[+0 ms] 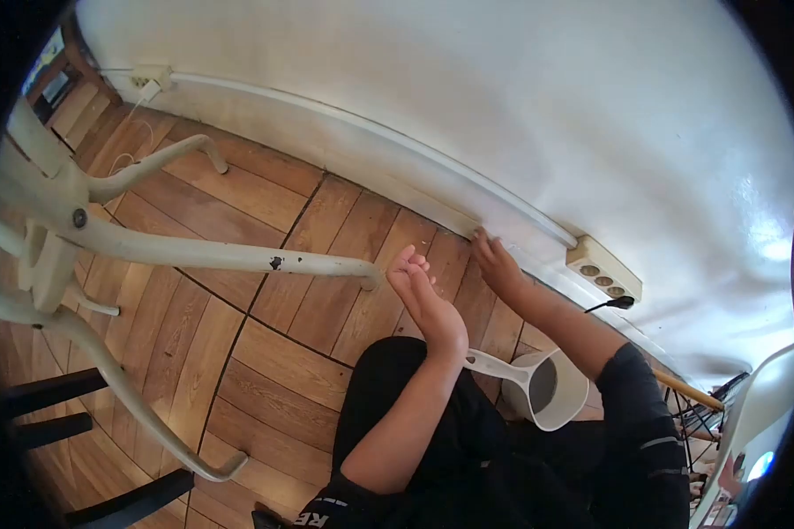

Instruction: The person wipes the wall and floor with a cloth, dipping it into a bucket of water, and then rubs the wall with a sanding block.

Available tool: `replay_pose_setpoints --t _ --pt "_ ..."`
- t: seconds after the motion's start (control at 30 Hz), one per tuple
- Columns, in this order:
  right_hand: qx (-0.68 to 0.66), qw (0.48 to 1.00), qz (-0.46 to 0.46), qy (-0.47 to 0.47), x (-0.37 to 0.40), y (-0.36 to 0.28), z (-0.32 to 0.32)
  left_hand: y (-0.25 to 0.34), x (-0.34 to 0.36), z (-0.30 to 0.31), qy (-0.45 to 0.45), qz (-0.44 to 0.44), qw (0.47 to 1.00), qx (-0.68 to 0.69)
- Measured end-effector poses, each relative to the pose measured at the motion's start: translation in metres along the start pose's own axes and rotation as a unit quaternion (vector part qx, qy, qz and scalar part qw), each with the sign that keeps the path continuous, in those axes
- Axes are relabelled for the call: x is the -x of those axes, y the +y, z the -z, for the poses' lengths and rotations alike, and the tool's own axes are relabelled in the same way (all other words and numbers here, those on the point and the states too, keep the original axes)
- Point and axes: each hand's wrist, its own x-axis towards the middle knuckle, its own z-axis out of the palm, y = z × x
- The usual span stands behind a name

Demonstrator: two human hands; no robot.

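My left hand (426,304) is raised over the floor beside my knee, bent at the wrist. Its fingers curl in toward the palm, and whatever they may hold is hidden. Farther forward, my right hand (500,269) reaches to the foot of the white wall (468,115). Its fingers are drawn together at the edge where wall and floor meet; I cannot make out anything between them. A white plastic dipper (576,388) stands by my legs under my right forearm, its handle pointing left and its inside grey and dark.
A pale metal stand with chipped curved legs (238,254) is at left on the wood-patterned floor (273,370). A socket strip (602,271) and a black plug (622,302) are by the wall at right. Another outlet (153,78) is far left. A white chair-like edge (759,397) stands right.
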Motion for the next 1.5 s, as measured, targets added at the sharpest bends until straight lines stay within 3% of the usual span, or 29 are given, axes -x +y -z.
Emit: replay_pose_setpoints --t 0.07,0.1,0.17,0.2,0.27,0.3,0.37,0.4,0.43,0.5,0.53,0.57,0.63,0.67,0.77,0.8,0.83,0.87,0.9,1.0,1.03,1.1,1.13,1.17,1.2,1.33,1.37,1.43,1.5 --pt "-0.079 0.978 -0.004 -0.193 0.03 -0.003 0.005 -0.002 0.001 -0.001 -0.013 -0.005 1.0 -0.02" --pt "-0.08 0.978 -0.011 -0.195 0.046 0.002 0.012 -0.001 0.001 -0.002 -0.019 -0.007 1.0 -0.021" --pt "-0.385 0.901 -0.155 -0.128 0.082 0.026 0.038 -0.002 0.004 -0.007 -0.049 0.031 0.997 -0.057" --pt "-0.382 0.901 -0.162 -0.126 0.096 0.035 0.056 -0.006 0.005 -0.004 -0.056 0.027 0.997 -0.054" --pt "-0.634 0.726 -0.265 -0.021 0.121 0.048 0.09 -0.021 0.004 -0.003 -0.175 0.059 0.979 -0.09" --pt "-0.632 0.726 -0.271 -0.018 0.132 0.053 0.107 -0.025 0.006 -0.002 -0.181 0.057 0.978 -0.09" --pt "-0.793 0.438 -0.418 -0.073 0.153 0.052 0.133 -0.033 0.012 -0.002 -0.296 0.14 0.935 -0.134" --pt "-0.829 0.354 -0.43 0.048 0.164 0.027 0.125 -0.035 0.015 0.0 -0.303 0.137 0.933 -0.138" --pt "-0.829 0.35 -0.434 0.053 0.173 0.018 0.129 -0.037 0.019 0.002 -0.357 0.137 0.909 -0.165" --pt "-0.883 -0.162 -0.413 0.153 0.184 0.002 0.142 -0.034 0.026 0.008 -0.416 0.133 0.878 -0.197" --pt "-0.867 -0.245 -0.383 0.206 0.188 -0.004 0.147 -0.031 0.03 0.01 -0.456 0.148 0.844 -0.238" --pt "-0.864 -0.249 -0.381 0.215 0.191 -0.005 0.15 -0.028 0.033 0.012 -0.494 0.162 0.807 -0.279" --pt "-0.807 -0.445 -0.295 0.252 0.2 -0.005 0.156 -0.024 0.042 0.017 -0.543 0.151 0.771 -0.297" --pt "-0.805 -0.446 -0.294 0.258 0.202 -0.004 0.158 -0.023 0.048 0.018 -0.585 0.145 0.736 -0.308" --pt "-0.813 -0.429 -0.294 0.26 0.202 -0.006 0.164 -0.02 0.073 0.019 -0.58 0.176 0.739 -0.296" --pt "-0.847 -0.359 -0.298 0.256 0.2 -0.009 0.166 -0.02 0.082 0.019 -0.583 0.175 0.736 -0.297" --pt "-0.875 -0.288 -0.3 0.249 0.197 -0.012 0.168 -0.021 0.091 0.019 -0.542 0.194 0.771 -0.272" --pt "-0.869 -0.295 -0.337 0.21 0.194 -0.017 0.17 -0.022 0.098 0.017 -0.499 0.212 0.804 -0.244" --pt "-0.868 -0.296 -0.337 0.212 0.195 -0.016 0.172 -0.022 0.1 0.017 -0.5 0.212 0.803 -0.246" --pt "-0.907 -0.088 -0.407 0.071 0.207 -0.011 0.173 -0.021 0.092 0.021 -0.455 0.247 0.814 -0.264" --pt "-0.907 -0.089 -0.406 0.071 0.216 -0.008 0.169 -0.025 0.085 0.023 -0.44 0.26 0.834 -0.207" --pt "-0.921 0.058 -0.382 0.043 0.239 0.002 0.162 -0.028 0.073 0.023 -0.423 0.272 0.851 -0.15" --pt "-0.919 0.091 -0.381 0.041 0.25 0.007 0.156 -0.027 0.068 0.02 -0.362 0.289 0.878 -0.12" --pt "-0.92 0.09 -0.38 0.041 0.262 0.014 0.152 -0.027 0.061 0.016 -0.3 0.304 0.9 -0.09" --pt "-0.913 0.109 -0.39 0.048 0.274 0.021 0.148 -0.029 0.05 0.016 -0.288 0.343 0.889 -0.096" --pt "-0.881 0.167 -0.441 0.038 0.306 0.035 0.128 -0.056 0.025 0.006 -0.267 0.361 0.881 -0.148" --pt "-0.881 0.166 -0.442 0.035 0.308 0.035 0.124 -0.064 0.018 0.002 -0.258 0.392 0.871 -0.145" --pt "-0.874 0.105 -0.473 0.038 0.31 0.032 0.116 -0.08 0.008 -0.009 -0.248 0.423 0.86 -0.144" --pt "-0.878 0.112 -0.463 0.039 0.305 0.03 0.118 -0.097 0.001 -0.022 -0.19 0.435 0.864 -0.165"
